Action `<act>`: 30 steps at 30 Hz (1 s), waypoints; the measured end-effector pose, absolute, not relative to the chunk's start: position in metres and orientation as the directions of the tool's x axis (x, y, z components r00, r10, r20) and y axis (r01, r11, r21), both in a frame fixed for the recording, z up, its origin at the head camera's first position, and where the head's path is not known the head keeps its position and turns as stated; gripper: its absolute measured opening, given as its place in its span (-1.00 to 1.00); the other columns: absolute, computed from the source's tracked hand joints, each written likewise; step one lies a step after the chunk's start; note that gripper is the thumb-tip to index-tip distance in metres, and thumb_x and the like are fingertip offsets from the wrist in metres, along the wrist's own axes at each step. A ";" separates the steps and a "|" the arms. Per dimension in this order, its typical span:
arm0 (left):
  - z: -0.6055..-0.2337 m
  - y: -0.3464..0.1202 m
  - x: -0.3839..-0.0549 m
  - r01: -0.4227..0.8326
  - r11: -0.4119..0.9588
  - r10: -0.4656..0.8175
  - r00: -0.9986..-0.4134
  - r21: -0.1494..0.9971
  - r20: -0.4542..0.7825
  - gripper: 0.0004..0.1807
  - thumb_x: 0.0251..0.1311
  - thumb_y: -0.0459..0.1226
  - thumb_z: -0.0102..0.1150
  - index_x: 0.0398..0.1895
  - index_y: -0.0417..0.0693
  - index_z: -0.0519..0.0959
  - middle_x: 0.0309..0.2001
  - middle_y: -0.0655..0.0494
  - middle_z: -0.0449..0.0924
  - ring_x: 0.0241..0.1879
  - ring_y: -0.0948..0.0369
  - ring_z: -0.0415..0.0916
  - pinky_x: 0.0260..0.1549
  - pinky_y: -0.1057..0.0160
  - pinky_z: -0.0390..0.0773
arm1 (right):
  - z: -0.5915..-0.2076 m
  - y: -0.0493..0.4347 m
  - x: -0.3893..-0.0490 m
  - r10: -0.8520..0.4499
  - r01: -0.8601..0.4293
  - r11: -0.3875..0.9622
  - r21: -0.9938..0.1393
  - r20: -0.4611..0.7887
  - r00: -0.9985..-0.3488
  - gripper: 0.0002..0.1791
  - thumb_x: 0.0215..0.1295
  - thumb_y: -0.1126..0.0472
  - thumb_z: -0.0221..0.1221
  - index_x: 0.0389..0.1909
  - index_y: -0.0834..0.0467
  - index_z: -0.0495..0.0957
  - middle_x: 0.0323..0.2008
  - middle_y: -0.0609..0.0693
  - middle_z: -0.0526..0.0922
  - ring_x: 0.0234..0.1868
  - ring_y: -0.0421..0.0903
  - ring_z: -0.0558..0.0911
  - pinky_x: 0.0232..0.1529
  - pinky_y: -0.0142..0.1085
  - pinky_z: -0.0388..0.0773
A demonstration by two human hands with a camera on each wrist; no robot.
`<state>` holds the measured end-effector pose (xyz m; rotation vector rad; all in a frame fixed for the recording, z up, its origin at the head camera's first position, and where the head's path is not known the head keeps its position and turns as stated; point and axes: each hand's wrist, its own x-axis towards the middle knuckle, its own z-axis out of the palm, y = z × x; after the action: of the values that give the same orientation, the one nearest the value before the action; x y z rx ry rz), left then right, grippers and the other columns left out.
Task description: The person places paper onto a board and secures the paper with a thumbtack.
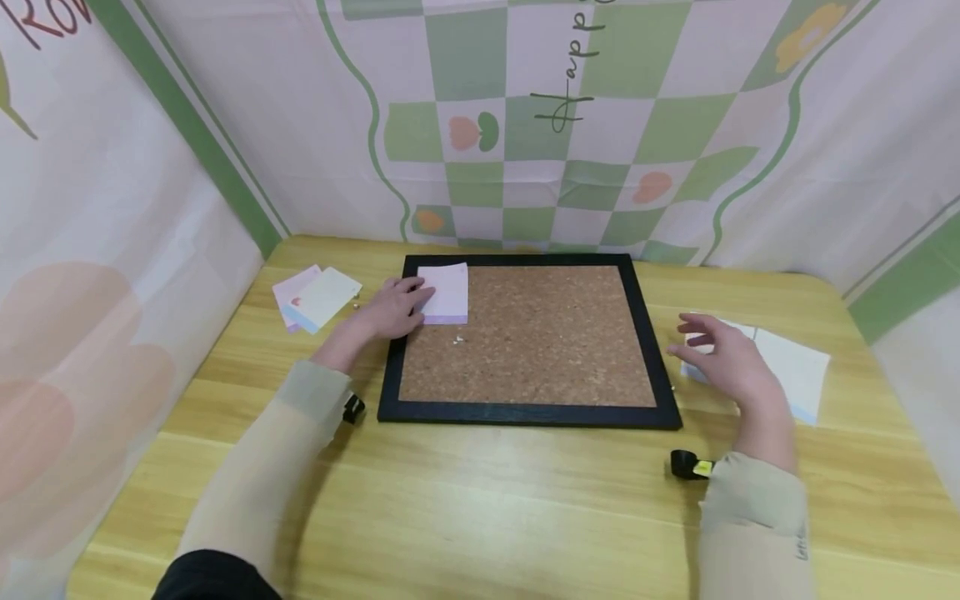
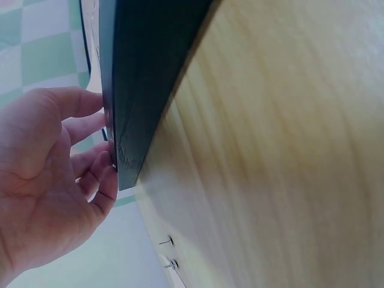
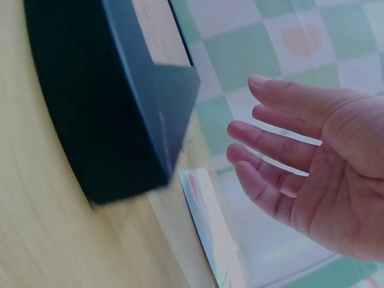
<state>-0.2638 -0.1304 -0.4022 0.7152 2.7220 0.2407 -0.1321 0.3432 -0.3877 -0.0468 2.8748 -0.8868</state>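
Note:
A cork board [image 1: 547, 342] in a black frame [image 1: 525, 412] lies flat on the wooden table. On its upper left corner sits a pale note card [image 1: 447, 292] with a lilac lower edge. The fingers of my left hand [image 1: 393, 307] rest on that card's left side, over the frame; in the left wrist view they touch the frame's edge. My right hand [image 1: 723, 354] hovers over white cards [image 1: 795, 367] right of the board, fingers loosely bent and apart, holding nothing. Tiny pale bits [image 1: 459, 340] lie on the cork, too small to tell.
Two overlapping cards, the upper one white [image 1: 324, 300], lie left of the board. Beside them are small metal thumbtacks [image 2: 170, 242]. A patterned cloth [image 1: 540, 133] hangs behind the table. Black wrist devices [image 1: 684, 464] show at the sleeves.

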 end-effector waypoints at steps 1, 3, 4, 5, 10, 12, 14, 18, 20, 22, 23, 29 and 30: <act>-0.402 -0.131 -0.264 0.449 0.861 0.502 -0.825 0.239 -0.260 -0.39 0.51 -0.17 -0.14 0.57 -0.03 0.10 0.59 -0.19 -0.05 0.56 -0.18 -0.08 0.51 -0.13 0.09 | -0.388 0.346 -0.131 -0.057 0.007 0.825 -0.565 -0.095 -0.994 -0.32 0.49 0.03 0.10 0.43 0.38 0.20 0.26 0.41 0.46 0.19 0.36 0.51 0.12 0.25 0.42; -0.402 -0.132 -0.263 0.447 0.862 0.501 -0.825 0.241 -0.263 -0.38 0.51 -0.16 -0.15 0.58 -0.01 0.08 0.59 -0.20 -0.06 0.56 -0.19 -0.09 0.51 -0.14 0.09 | -0.390 0.352 -0.129 -0.037 0.006 0.827 -0.562 -0.065 -0.997 -0.40 0.48 0.04 0.12 0.36 0.35 0.32 0.15 0.39 0.56 0.05 0.18 0.63 0.03 0.11 0.49; -0.401 -0.132 -0.262 0.449 0.861 0.502 -0.824 0.240 -0.262 -0.38 0.51 -0.16 -0.15 0.58 0.00 0.08 0.59 -0.20 -0.06 0.55 -0.20 -0.09 0.51 -0.14 0.09 | -0.391 0.355 -0.129 -0.031 0.005 0.828 -0.560 -0.055 -0.998 -0.45 0.48 0.05 0.13 0.31 0.34 0.38 0.09 0.37 0.61 -0.05 0.03 0.67 -0.02 0.01 0.51; -0.401 -0.133 -0.262 0.451 0.859 0.505 -0.823 0.242 -0.260 -0.38 0.51 -0.16 -0.14 0.58 -0.01 0.08 0.59 -0.21 -0.06 0.55 -0.21 -0.10 0.51 -0.15 0.09 | -0.392 0.357 -0.128 -0.028 0.005 0.831 -0.557 -0.050 -0.998 -0.49 0.47 0.06 0.14 0.25 0.32 0.44 0.04 0.34 0.65 -0.14 -0.13 0.67 -0.07 -0.11 0.51; -0.402 -0.139 -0.262 0.485 0.837 0.541 -0.806 0.255 -0.242 -0.37 0.52 -0.16 -0.13 0.58 -0.06 0.07 0.59 -0.24 -0.07 0.57 -0.21 -0.11 0.51 -0.18 0.02 | -0.396 0.366 -0.124 -0.081 -0.012 0.836 -0.549 -0.101 -0.992 -0.69 0.41 0.12 0.21 0.03 0.23 0.63 -0.12 0.22 0.74 -0.34 -0.56 0.47 -0.24 -0.46 0.45; -0.402 -0.141 -0.262 0.497 0.823 0.558 -0.796 0.275 -0.232 -0.37 0.52 -0.17 -0.11 0.57 -0.10 0.08 0.59 -0.26 -0.07 0.57 -0.21 -0.12 0.51 -0.20 0.00 | -0.397 0.367 -0.122 -0.120 -0.022 0.831 -0.556 -0.140 -0.983 -0.74 0.38 0.16 0.24 -0.02 0.22 0.66 -0.13 0.19 0.75 -0.34 -0.54 0.50 -0.23 -0.51 0.47; -0.403 -0.143 -0.262 0.500 0.812 0.570 -0.791 0.300 -0.224 -0.38 0.53 -0.17 -0.10 0.57 -0.11 0.09 0.59 -0.25 -0.08 0.57 -0.22 -0.13 0.50 -0.21 0.00 | -0.398 0.368 -0.122 -0.159 -0.031 0.821 -0.570 -0.176 -0.971 -0.78 0.35 0.21 0.25 -0.06 0.22 0.68 -0.15 0.17 0.76 -0.32 -0.51 0.54 -0.22 -0.54 0.49; -0.404 -0.147 -0.262 0.485 0.802 0.572 -0.791 0.349 -0.216 -0.38 0.53 -0.15 -0.09 0.57 -0.10 0.10 0.60 -0.22 -0.09 0.55 -0.25 -0.14 0.49 -0.23 0.03 | -0.400 0.368 -0.121 -0.207 -0.055 0.815 -0.577 -0.200 -0.958 -0.83 0.33 0.23 0.27 -0.13 0.20 0.71 -0.18 0.12 0.78 -0.31 -0.53 0.54 -0.20 -0.55 0.50; -0.405 -0.148 -0.263 0.481 0.799 0.573 -0.790 0.360 -0.216 -0.38 0.54 -0.14 -0.09 0.57 -0.09 0.10 0.60 -0.21 -0.10 0.55 -0.25 -0.15 0.49 -0.23 0.03 | -0.402 0.367 -0.121 -0.221 -0.069 0.815 -0.575 -0.199 -0.955 -0.85 0.32 0.23 0.28 -0.16 0.18 0.72 -0.20 0.10 0.79 -0.30 -0.54 0.54 -0.20 -0.55 0.50; -0.406 -0.148 -0.263 0.485 0.794 0.579 -0.788 0.366 -0.211 -0.38 0.54 -0.14 -0.09 0.57 -0.09 0.10 0.60 -0.20 -0.10 0.56 -0.24 -0.15 0.49 -0.23 0.02 | -0.404 0.367 -0.121 -0.231 -0.082 0.817 -0.571 -0.194 -0.953 -0.87 0.31 0.22 0.29 -0.19 0.15 0.74 -0.21 0.07 0.79 -0.29 -0.54 0.53 -0.20 -0.56 0.50; -0.407 -0.149 -0.263 0.490 0.790 0.584 -0.785 0.368 -0.206 -0.38 0.53 -0.14 -0.09 0.57 -0.10 0.11 0.60 -0.21 -0.09 0.56 -0.24 -0.15 0.49 -0.24 0.02 | -0.405 0.368 -0.121 -0.235 -0.089 0.818 -0.569 -0.189 -0.954 -0.88 0.30 0.22 0.30 -0.20 0.14 0.74 -0.21 0.06 0.79 -0.28 -0.55 0.53 -0.19 -0.57 0.49; -0.407 -0.149 -0.261 0.487 0.780 0.590 -0.782 0.393 -0.203 -0.38 0.53 -0.16 -0.08 0.57 -0.08 0.09 0.61 -0.20 -0.11 0.55 -0.26 -0.16 0.47 -0.27 0.03 | -0.408 0.368 -0.122 -0.222 -0.079 0.828 -0.555 -0.195 -0.955 -0.89 0.27 0.17 0.34 -0.24 0.08 0.77 -0.18 0.05 0.79 -0.19 -0.64 0.46 -0.12 -0.64 0.41; -0.407 -0.148 -0.261 0.482 0.781 0.588 -0.782 0.396 -0.207 -0.38 0.54 -0.15 -0.09 0.57 -0.07 0.09 0.61 -0.19 -0.12 0.55 -0.27 -0.17 0.47 -0.28 0.03 | -0.408 0.368 -0.121 -0.216 -0.071 0.830 -0.553 -0.203 -0.955 -0.88 0.26 0.15 0.35 -0.24 0.08 0.77 -0.17 0.05 0.79 -0.17 -0.66 0.43 -0.10 -0.66 0.39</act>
<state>-0.2609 -0.1482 -0.4066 0.8212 2.6537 0.4652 -0.1214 0.3680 -0.4078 -0.2197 2.7551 -0.8180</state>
